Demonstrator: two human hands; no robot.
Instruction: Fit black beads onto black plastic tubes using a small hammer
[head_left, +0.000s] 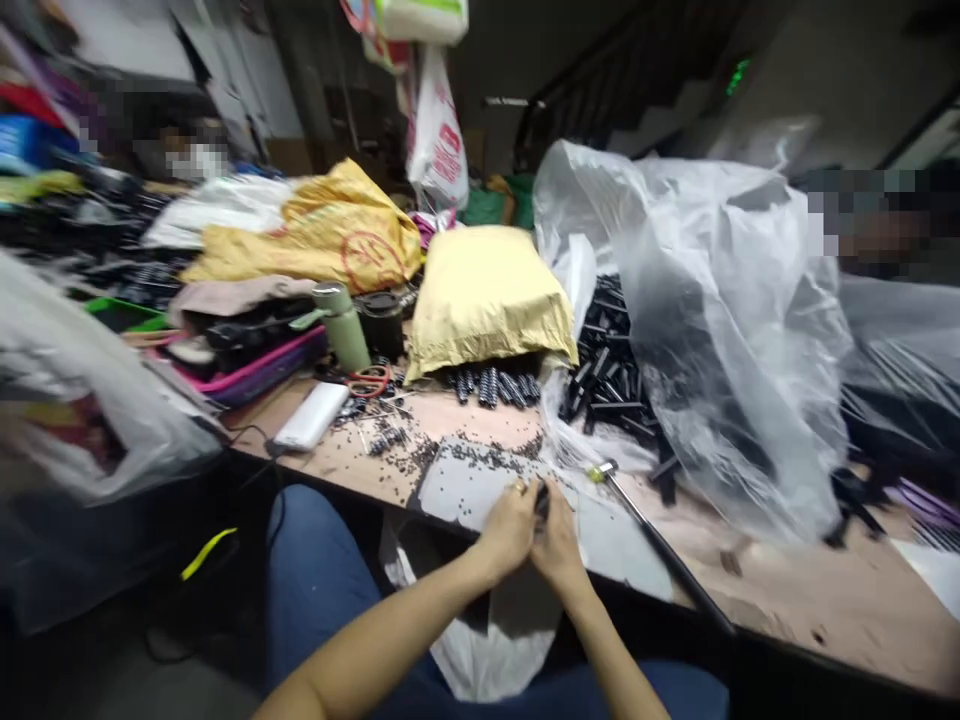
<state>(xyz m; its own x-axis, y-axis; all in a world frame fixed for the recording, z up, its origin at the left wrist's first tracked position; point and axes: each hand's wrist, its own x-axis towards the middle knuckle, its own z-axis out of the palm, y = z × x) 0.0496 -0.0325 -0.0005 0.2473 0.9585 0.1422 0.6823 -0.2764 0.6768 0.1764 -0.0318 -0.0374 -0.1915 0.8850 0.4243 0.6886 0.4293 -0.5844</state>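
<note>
My left hand (510,525) and my right hand (559,540) meet over the front edge of the table, closed around a small dark piece (541,500). Fingers hide most of it, so its kind does not show. Beneath and beyond them lies a grey board (457,490), strewn with tiny black bead-like bits (487,455). To the right a hammer (652,535) rests with its head towards the back. Short black ridged cylinders (491,388) are lined up in front of a stuffed yellow sack (487,295).
Black bars (615,395) fill a large clear plastic bag (720,330) at right. On the left are a white box (311,415), red-handled scissors (370,381), a green thermos (345,330) and a pink-rimmed basket (255,365). Another white bag (487,650) hangs below my hands.
</note>
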